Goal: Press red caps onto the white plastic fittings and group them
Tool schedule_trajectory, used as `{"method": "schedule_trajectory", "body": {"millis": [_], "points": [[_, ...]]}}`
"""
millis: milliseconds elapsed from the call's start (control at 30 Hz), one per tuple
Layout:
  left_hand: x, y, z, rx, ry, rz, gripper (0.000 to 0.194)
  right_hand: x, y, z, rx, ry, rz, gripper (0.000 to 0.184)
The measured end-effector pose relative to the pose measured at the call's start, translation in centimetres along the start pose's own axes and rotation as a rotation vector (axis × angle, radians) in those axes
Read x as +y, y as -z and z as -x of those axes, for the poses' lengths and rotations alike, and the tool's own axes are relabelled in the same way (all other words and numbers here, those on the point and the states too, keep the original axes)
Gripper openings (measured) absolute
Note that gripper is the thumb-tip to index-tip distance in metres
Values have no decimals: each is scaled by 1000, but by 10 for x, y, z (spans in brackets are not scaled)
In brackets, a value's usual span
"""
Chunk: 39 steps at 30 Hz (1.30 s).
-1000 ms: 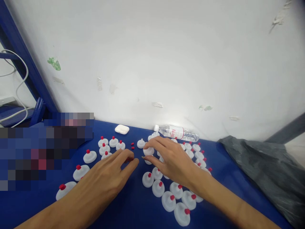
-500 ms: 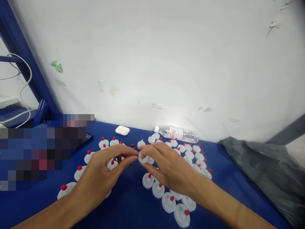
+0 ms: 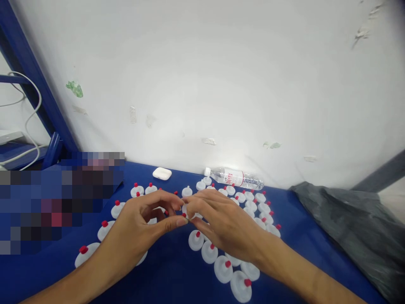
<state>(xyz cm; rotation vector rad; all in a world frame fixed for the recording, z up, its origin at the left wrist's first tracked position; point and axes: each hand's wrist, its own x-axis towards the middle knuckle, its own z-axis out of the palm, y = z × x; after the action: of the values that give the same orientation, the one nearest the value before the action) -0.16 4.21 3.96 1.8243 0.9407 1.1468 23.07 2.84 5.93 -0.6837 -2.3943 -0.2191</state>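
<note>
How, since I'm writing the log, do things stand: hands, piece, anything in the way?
Left hand: thumb beside a red cap. Right hand: holding a white piece, mostly hidden. Capped pieces lie close on both sides.

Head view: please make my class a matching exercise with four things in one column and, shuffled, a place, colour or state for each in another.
Column one:
1. Bottle
2. Right hand
3. Caps on the standing white pieces
4. Dark plastic sheet

Column two:
A. Red
B. Crumpled, toward the picture's right side
C. Holding a white piece
D. Lying on its side near the wall

Pairs: 1-D, 2-C, 3-A, 4-B
</note>
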Motion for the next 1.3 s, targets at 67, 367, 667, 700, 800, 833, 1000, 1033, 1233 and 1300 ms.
{"method": "schedule_trajectory", "body": {"millis": [67, 367, 667, 700, 800, 833, 1000, 1033, 1233, 1300], "points": [[-6, -2, 1, -4, 46, 125, 34, -1, 2, -1, 51, 17, -52, 18], [11, 1, 2, -304, 288, 435, 39, -14, 5, -4, 80, -34, -163, 21], [6, 1, -1, -338, 288, 425, 36, -20, 5, -5, 124, -97, -205, 13], [5, 1, -1, -347, 279, 408, 35, -20, 4, -5, 121, -98, -195, 11], [4, 4, -2, -350, 219, 318, 40, -20, 9, -10, 128, -99, -235, 14], [4, 7, -3, -331, 184, 273, 44, -20, 14, -15, 141, -106, -264, 15], [-1, 21, -10, -88, -62, -159, 34, 1, 54, -48, 48, -384, -48, 9], [-5, 23, -12, -63, -124, -265, 25, 8, 62, -53, 1, -445, -1, 7], [-34, 22, -11, -123, -388, -662, 32, 47, 58, -53, -379, -636, 46, 6], [-42, 22, -9, -127, -418, -746, 32, 54, 44, -47, -472, -662, 52, 4]]}}
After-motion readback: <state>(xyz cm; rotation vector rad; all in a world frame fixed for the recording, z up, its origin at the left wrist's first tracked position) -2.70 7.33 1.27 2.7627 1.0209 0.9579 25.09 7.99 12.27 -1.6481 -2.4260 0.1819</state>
